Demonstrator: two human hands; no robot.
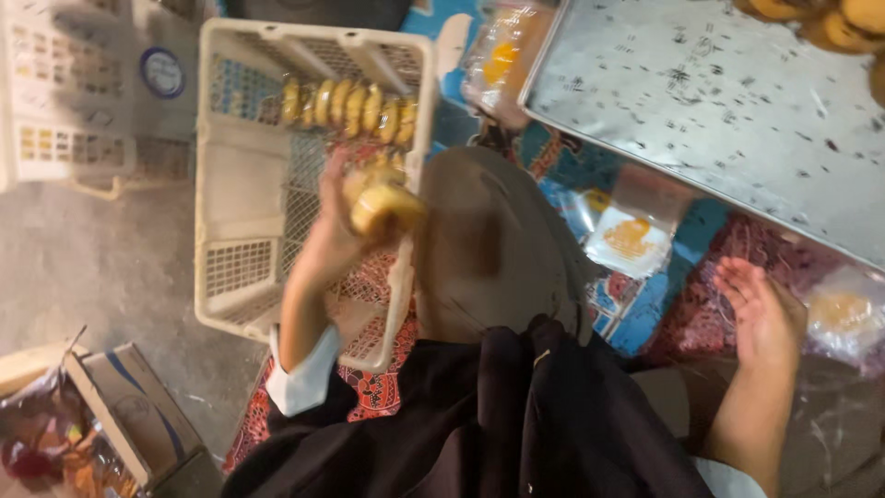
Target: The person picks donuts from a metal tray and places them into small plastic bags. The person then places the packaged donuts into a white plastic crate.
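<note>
Left hand (346, 217) closed around a wrapped pack of yellow pastries (383, 205), held over the cream plastic crate (230, 175) holding a row of pastries (348, 106); right hand (763, 314) open, empty, fingers spread near a bagged pastry (841, 314) below the metal tray (719, 101).

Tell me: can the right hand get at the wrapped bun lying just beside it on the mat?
Probably yes. The right hand is open and holds nothing, and the wrapped bun lies right next to its fingers on the patterned mat. Nothing stands between them; the metal tray sits farther up.
</note>
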